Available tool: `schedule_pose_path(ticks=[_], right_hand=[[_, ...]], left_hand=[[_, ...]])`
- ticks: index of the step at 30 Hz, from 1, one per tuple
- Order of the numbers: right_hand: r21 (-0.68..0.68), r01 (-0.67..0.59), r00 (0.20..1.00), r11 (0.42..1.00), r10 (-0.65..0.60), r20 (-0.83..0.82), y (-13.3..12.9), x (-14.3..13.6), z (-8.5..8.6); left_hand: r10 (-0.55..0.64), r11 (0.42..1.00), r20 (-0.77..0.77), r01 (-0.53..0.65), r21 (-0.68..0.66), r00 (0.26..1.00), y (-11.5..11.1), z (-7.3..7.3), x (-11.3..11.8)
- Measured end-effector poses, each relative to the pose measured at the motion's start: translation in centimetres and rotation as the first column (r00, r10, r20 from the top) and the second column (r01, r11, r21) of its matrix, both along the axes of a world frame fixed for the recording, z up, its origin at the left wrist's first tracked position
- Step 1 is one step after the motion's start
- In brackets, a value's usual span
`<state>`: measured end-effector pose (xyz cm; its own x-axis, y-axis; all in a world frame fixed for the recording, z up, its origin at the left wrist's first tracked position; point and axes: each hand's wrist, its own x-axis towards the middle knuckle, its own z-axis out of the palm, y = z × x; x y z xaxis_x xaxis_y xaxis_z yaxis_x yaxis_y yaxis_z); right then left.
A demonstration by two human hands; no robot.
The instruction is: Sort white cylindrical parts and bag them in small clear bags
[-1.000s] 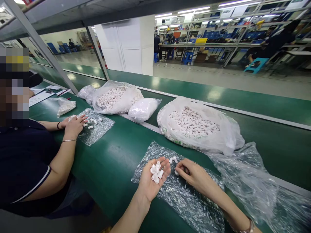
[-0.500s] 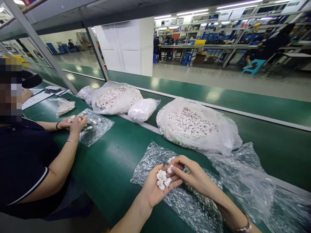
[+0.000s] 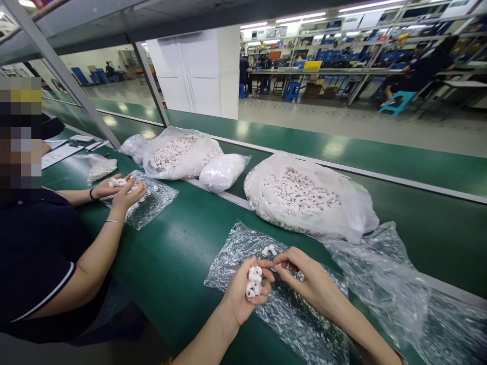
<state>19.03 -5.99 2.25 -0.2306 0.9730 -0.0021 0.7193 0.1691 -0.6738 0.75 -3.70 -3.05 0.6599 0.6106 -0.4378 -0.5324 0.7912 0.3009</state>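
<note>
Several small white plastic pipe fittings (image 3: 254,282) lie in my left hand (image 3: 240,294), its fingers curled up around them. Close to its fingertips is my right hand (image 3: 304,278), thumb and forefinger pinched together. Whatever is between those fingertips, if anything, is too small to make out. Under both hands a crinkled clear plastic sheet (image 3: 230,253) is spread on the green table. A few more white fittings (image 3: 269,250) rest on this sheet just beyond my fingers.
A big translucent bag (image 3: 355,215) of white fittings stands ahead, with crumpled clear film (image 3: 395,274) to its right. Further left are another open bag (image 3: 171,152) and a closed white bag (image 3: 224,172). At left, a co-worker's hands (image 3: 127,195) hold similar pieces over another sheet (image 3: 155,205).
My right hand held a white fitting over my left palm; now that piece no longer shows in its fingers. My left fingers have curled in around the fittings. The co-worker's hands have spread apart.
</note>
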Motion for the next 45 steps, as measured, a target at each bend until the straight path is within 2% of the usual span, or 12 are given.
schedule_pose_path(ticks=[5, 8, 10, 13, 18, 21, 26, 29, 32, 35, 40, 45], right_hand=[[-0.06, -0.16, 0.986, 0.985, 0.163, 0.048, -0.2, -1.9, 1.7], [-0.059, -0.131, 0.99, 0.99, 0.133, 0.038, -0.5, -1.4, 1.9], [-0.023, -0.047, 0.999, 0.999, 0.046, -0.023, -0.8, -0.5, 1.7], [-0.021, 0.09, 0.994, 0.996, -0.091, -0.053, -1.4, 1.5, 0.6], [-0.071, 0.159, 0.981, 0.985, -0.149, 0.124, -2.5, 3.1, -1.2], [0.001, 0.177, 0.981, 0.984, -0.177, 0.075, -3.1, 1.6, -1.2], [-0.016, 0.022, 1.0, 1.0, -0.021, 0.017, -3.7, -2.1, 0.1], [-0.053, 0.01, 0.999, 0.999, -0.013, -0.044, -3.9, -2.5, 1.0], [-0.035, 0.121, 0.988, 0.992, -0.124, -0.093, -4.2, -0.9, 1.6], [0.008, 0.245, 0.969, 0.969, -0.245, -0.011, -4.5, 1.4, 1.0], [0.099, 0.279, 0.934, 0.955, -0.294, 0.204, -4.7, 2.4, -0.7], [0.211, 0.165, 0.977, 0.964, -0.189, 0.101, -5.1, 0.2, 1.3]], left_hand=[[-0.14, 0.989, -0.09, 0.144, 0.04, 0.986, -0.7, 0.2, 0.5], [-0.284, 0.954, -0.041, 0.286, 0.085, 0.958, -0.7, 0.4, 0.6], [-0.346, 0.933, 0.012, 0.343, 0.11, 0.938, -0.6, 0.4, 0.5], [-0.276, 0.953, 0.042, 0.268, 0.137, 0.96, -0.1, 0.2, 0.2], [-0.191, 0.957, -0.046, 0.196, 0.215, 0.981, 0.0, -0.3, 0.1], [-0.159, 0.949, -0.099, 0.18, 0.259, 0.982, -0.6, -0.2, 0.5], [-0.154, 0.924, -0.181, 0.206, 0.322, 0.971, -1.9, 0.4, 1.0], [-0.217, 0.927, -0.133, 0.246, 0.282, 0.967, -2.2, 0.5, 1.0], [-0.251, 0.948, -0.029, 0.252, 0.193, 0.968, -1.9, 0.6, 0.8], [-0.142, 0.989, 0.079, 0.138, 0.052, 0.987, -1.2, 1.0, 0.5], [0.067, 0.994, 0.136, -0.055, -0.095, 0.988, -0.7, 2.5, 0.3], [0.134, 0.984, 0.172, -0.111, -0.142, 0.976, -1.2, 4.1, 1.2]])
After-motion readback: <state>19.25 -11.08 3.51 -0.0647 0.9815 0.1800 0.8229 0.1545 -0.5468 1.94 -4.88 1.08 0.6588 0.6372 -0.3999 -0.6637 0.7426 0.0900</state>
